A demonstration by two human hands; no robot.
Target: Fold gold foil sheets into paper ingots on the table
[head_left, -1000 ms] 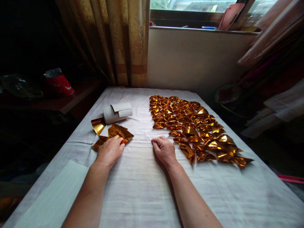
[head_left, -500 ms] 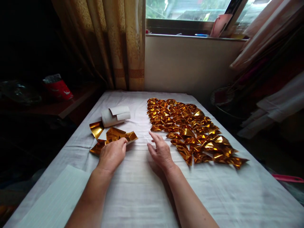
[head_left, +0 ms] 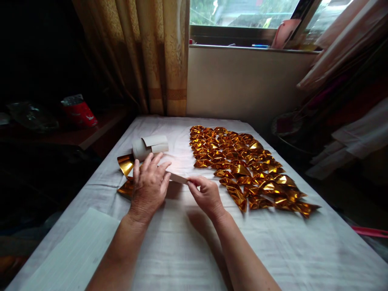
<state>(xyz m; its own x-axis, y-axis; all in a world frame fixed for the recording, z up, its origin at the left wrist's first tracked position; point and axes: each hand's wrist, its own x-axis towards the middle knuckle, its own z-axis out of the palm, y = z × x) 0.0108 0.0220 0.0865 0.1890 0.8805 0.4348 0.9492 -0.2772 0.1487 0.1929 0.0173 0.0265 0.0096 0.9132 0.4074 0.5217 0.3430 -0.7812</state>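
Observation:
Between my hands runs a narrow strip of foil paper (head_left: 178, 178), its pale side facing me. My right hand (head_left: 207, 195) pinches its right end between thumb and fingers. My left hand (head_left: 149, 184) has its fingers spread apart at the other end, which it hides; I cannot tell how firmly it touches the strip. Behind and left of that hand lie a curled gold foil sheet (head_left: 125, 164) and a folded gold foil piece (head_left: 125, 189), both partly covered. On the right, several folded gold foil pieces (head_left: 233, 153) lie in rows.
A loose white paper roll (head_left: 150, 146) lies behind my left hand. Flat pale paper (head_left: 75, 252) rests at the near left of the white-covered table (head_left: 178, 258). A red container (head_left: 79, 114) stands on the dark side surface; hanging clothes (head_left: 357, 141) are at right.
My right hand has taken hold of the foil paper's end. My left hand has opened from its grip and spread its fingers. The strip now stretches between both hands.

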